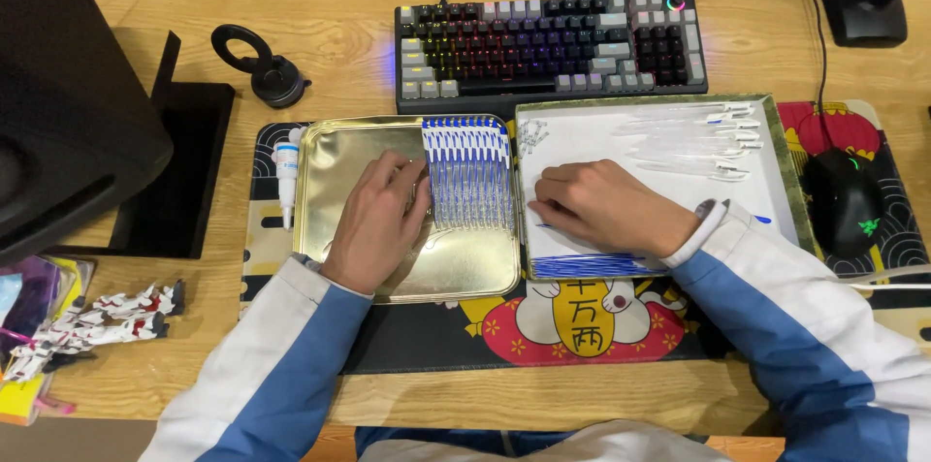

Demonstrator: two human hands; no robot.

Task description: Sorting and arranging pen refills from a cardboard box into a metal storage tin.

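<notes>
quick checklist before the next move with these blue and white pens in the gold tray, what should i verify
1. Left hand in contact with the row of blue and white pens: ok, its fingers rest at the row's left edge.
2. Pens lined up side by side in the gold tray: ok, the row looks even.
3. Right hand holding a part: cannot tell, the fingers curl down onto the white-lined box and hide what is under them.
4. Clear pen barrels within sight: ok, piled at the box's upper right.
5. Small white bottle out of the way: ok, it lies outside the tray's left edge.
</notes>
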